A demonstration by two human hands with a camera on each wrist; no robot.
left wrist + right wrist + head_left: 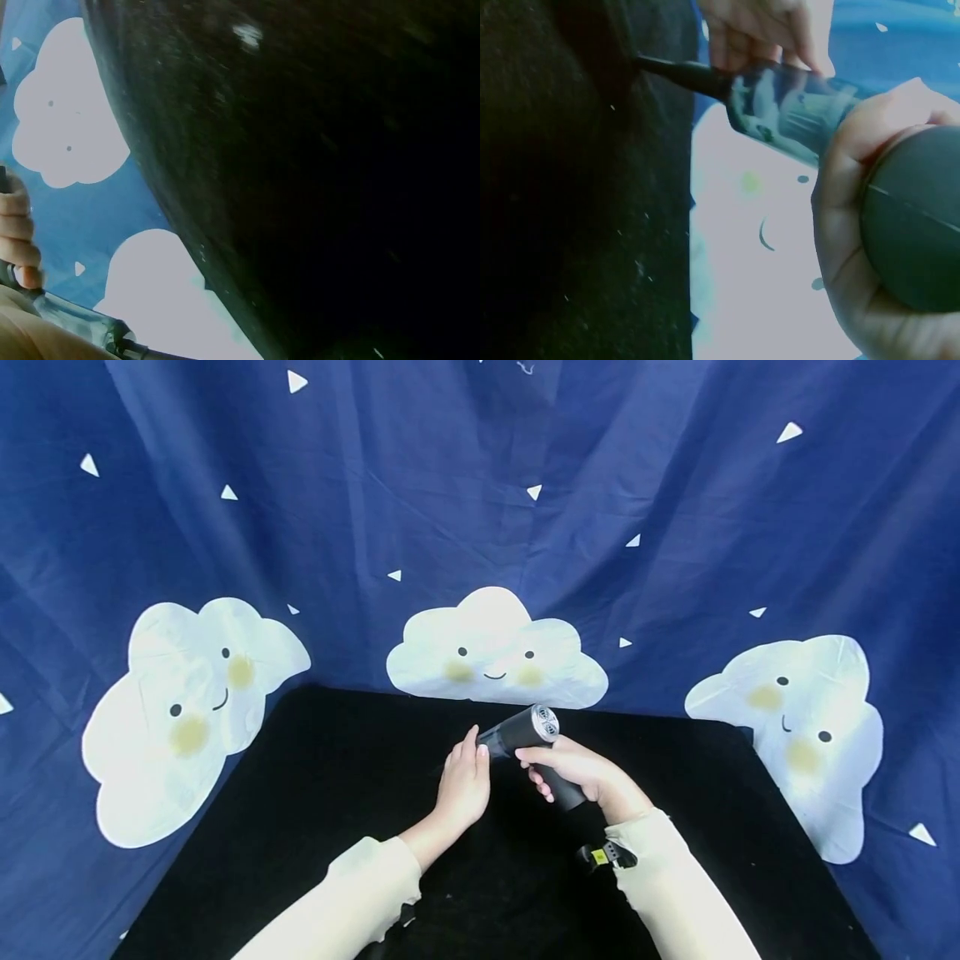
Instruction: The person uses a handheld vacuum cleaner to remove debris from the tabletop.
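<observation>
Gripping the handle of a handheld vacuum (528,739) with curled right hand (581,772) fingers, raised above the black desk (300,793), vented rear end facing the head camera. Left hand (463,781) touching the front end, fingers nearly straight and together, probably steadying it. Right wrist view only: clear dust chamber (795,112), thin black nozzle (679,71). Behind: blue cloud-print backdrop (675,527).
</observation>
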